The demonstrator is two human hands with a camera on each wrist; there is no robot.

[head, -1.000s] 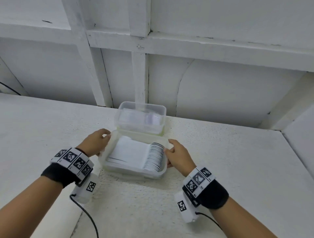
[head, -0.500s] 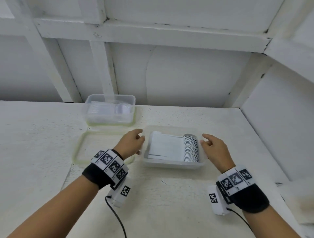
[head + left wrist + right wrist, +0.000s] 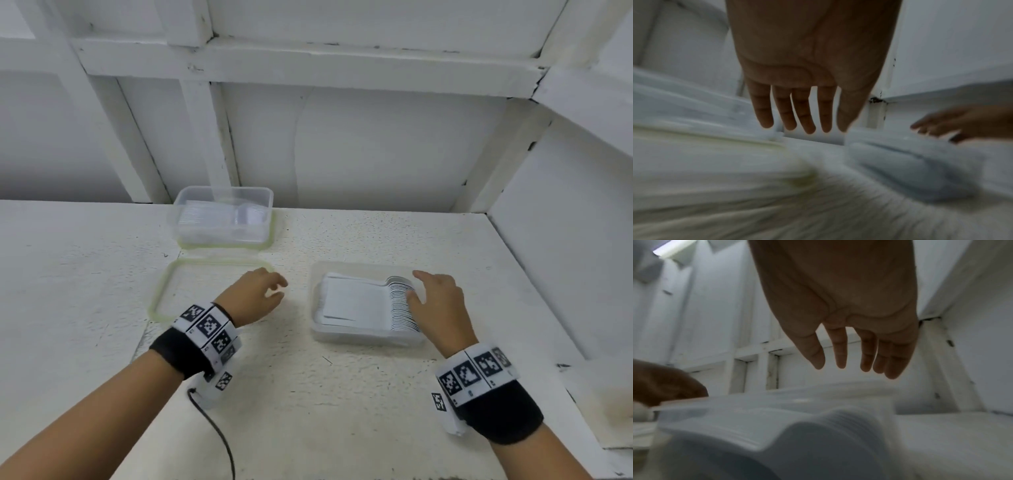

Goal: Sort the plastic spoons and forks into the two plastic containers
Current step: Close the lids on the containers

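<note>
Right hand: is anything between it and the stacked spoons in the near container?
Nothing visible. The near container is open-topped, its lid lying apart to the left. The right hand hovers open over the stacked spoons; whether it touches them is unclear.

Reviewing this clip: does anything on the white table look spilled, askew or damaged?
Nothing stands out. The near clear plastic container sits flat with its stacked white spoons inside, the far clear plastic container holds its cutlery, and the green-rimmed lid lies flat. Both hands hold nothing.
</note>
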